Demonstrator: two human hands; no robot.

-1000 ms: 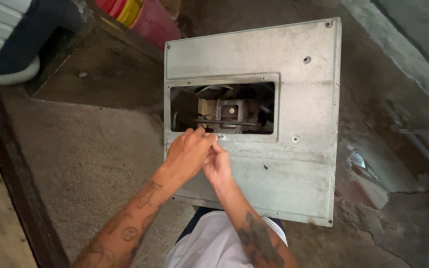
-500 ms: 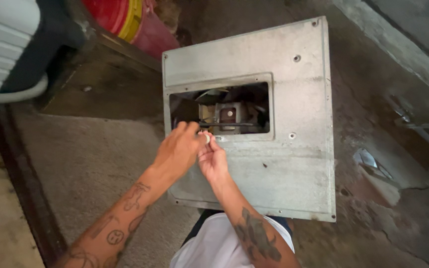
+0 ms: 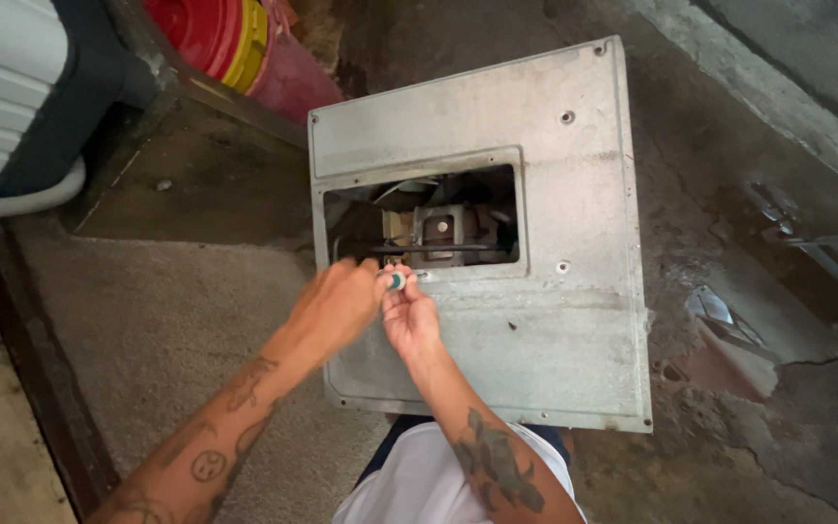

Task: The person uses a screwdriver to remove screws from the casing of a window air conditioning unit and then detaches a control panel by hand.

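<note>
Concrete floor (image 3: pixel 147 320) carries the grey metal panel (image 3: pixel 574 320), flat for access. Your left hand (image 3: pixel 339 303) and right hand (image 3: pixel 409 315) both pinch one small round part (image 3: pixel 396 280) at the near edge of its rectangular opening (image 3: pixel 424 218), steadying it.

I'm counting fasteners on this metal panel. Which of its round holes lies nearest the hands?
The hole just off the rectangular opening's lower right corner; the others sit higher, near the panel's top edge.

Bare, tattooed forearms end in the left hand (image 3: pixel 337 306) and right hand (image 3: pixel 409 320) beside the metal panel (image 3: pixel 555 330); white shirt, dark shorts below.
</note>
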